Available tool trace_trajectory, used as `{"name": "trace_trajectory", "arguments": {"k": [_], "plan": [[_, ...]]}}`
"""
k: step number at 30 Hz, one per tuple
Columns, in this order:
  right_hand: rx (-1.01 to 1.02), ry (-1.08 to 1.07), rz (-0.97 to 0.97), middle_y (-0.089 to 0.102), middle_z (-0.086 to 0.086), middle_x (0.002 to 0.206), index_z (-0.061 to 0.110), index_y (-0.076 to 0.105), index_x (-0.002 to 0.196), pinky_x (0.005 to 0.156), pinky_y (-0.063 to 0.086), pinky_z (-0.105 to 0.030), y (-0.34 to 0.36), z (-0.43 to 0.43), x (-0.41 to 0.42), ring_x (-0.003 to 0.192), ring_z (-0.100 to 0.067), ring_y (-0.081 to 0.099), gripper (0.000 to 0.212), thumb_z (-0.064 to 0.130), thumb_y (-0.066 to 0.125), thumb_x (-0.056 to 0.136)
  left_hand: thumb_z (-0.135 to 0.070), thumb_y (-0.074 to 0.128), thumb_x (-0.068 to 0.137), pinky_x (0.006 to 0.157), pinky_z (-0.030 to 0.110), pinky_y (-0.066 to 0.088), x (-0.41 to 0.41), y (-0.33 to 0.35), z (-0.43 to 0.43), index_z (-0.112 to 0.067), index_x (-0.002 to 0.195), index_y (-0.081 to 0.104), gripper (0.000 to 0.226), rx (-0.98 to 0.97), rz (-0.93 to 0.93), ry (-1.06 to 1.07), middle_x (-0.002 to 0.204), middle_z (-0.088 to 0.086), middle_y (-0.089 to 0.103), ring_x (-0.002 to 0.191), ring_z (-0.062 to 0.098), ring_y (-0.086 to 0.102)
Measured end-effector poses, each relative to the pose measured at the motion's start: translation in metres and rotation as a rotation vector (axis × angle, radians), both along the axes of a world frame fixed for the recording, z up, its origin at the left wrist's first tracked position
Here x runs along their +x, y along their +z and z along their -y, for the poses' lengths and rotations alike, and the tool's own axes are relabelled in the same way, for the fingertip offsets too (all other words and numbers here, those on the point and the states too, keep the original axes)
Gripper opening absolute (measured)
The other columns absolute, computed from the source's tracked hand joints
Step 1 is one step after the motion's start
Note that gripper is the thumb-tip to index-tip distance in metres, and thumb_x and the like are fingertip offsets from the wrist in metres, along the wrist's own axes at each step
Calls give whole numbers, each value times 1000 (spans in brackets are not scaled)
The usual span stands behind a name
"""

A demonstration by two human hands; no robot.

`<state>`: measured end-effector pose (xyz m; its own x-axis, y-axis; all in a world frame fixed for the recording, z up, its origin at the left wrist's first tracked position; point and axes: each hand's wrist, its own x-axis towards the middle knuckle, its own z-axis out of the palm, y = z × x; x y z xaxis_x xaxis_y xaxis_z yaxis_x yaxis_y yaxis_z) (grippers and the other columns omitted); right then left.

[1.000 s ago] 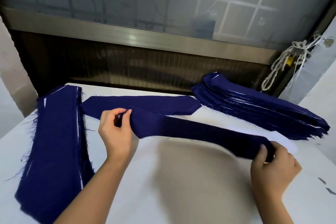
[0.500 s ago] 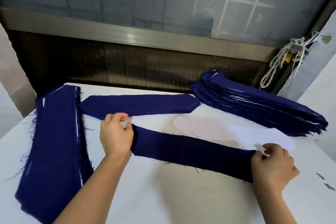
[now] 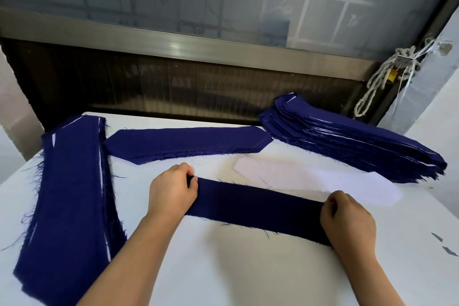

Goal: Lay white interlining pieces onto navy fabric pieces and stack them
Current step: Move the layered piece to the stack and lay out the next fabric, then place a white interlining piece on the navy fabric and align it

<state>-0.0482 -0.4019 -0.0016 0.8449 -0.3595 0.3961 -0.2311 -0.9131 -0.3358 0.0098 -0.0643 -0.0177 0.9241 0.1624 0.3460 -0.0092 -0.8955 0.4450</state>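
A long navy fabric strip (image 3: 258, 208) lies flat across the middle of the white table (image 3: 236, 268). My left hand (image 3: 171, 194) grips its left end and my right hand (image 3: 347, 221) grips its right end, fingers curled over the cloth. Just behind the strip lies a white interlining piece (image 3: 298, 176), partly hidden by the strip's far edge. A second navy piece with pointed ends (image 3: 188, 143) lies further back.
A tall stack of navy pieces with white edges showing (image 3: 352, 139) sits at the back right. Another long navy pile (image 3: 69, 194) runs along the left side. A dark window frame and a knotted rope (image 3: 382, 79) stand behind the table.
Both hands have brought the navy strip down and toward me, from held in the air to lying flat on the table. The white interlining behind it has come into view.
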Motion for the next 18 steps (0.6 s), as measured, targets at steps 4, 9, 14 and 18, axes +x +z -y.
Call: {"name": "trace_trajectory", "arguments": {"k": [4,9,14,18], "plan": [[-43,35,-36,50,-5,67,8,51,71,52,43,-36,-2,2,2,58,-29,48,16,8,57,86,-31,56,94,58,28,36,2,-1,0,-26,92,58,6,27,-11,40,76,-11,56,68,15,52],[-68,149,76,52,-3,68,9,59,75,52,39,-31,-5,-2,9,62,-26,49,11,0,64,80,-27,54,94,56,28,35,2,-1,3,-25,89,56,5,65,3,34,73,-10,58,63,15,51],[-6,342,94,63,-3,97,10,66,101,76,51,-38,3,-31,46,89,-23,58,11,10,61,91,-27,54,95,54,28,34,0,2,5,-22,87,58,10,70,45,29,65,-10,56,58,16,49],[6,510,-65,58,-3,102,11,63,107,79,50,-35,10,-60,79,91,-21,56,14,15,54,96,-29,53,95,52,27,33,-3,2,4,-23,83,58,14,67,46,16,61,-11,53,55,15,50]]}}
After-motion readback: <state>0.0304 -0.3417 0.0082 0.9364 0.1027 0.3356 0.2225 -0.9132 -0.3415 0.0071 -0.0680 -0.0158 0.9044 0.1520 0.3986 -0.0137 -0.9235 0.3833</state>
